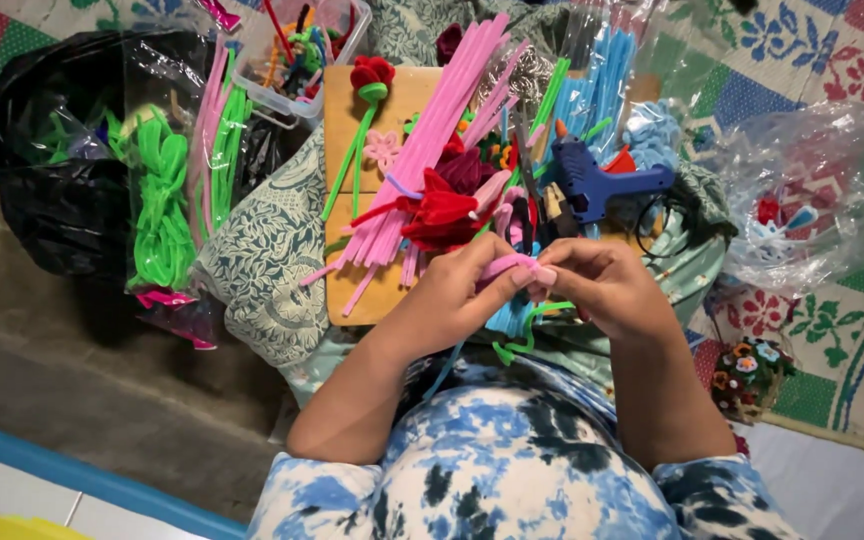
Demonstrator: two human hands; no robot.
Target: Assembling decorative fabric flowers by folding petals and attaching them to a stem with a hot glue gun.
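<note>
1. The patterned mat [832, 60] covers the floor to the far right, and the wooden board [407, 100] lies across the person's lap as a bench: one of each.
2. One black plastic bag [47, 170] sits at far left, with one packet of green pipe cleaners [157, 200] leaning against it and one clear box [302, 50] of mixed pieces just behind.
3. One crumpled clear bag [812, 190] lies at right, near one small bunch of finished flowers [747, 370] on the mat.
4. One big bundle of pink pipe cleaners [432, 140] runs diagonally over the board; a blue bundle [597, 80] lies farther right. The single stems are too many to count.
5. One blue glue gun [592, 180] rests on the board, just beyond the hands.
6. One finished red flower on a green stem [370, 75] lies at the far left of the board; a loose red piece [442, 215] lies mid-board.
7. The step in hand looks like twisting: the left hand [452, 295] and right hand [607, 285] meet near the board's near edge, both curled shut, pinching one short pink pipe cleaner [517, 265] between fingertips.
8. The next move likely calls for a firm pinch and a tight, even turn.
</note>
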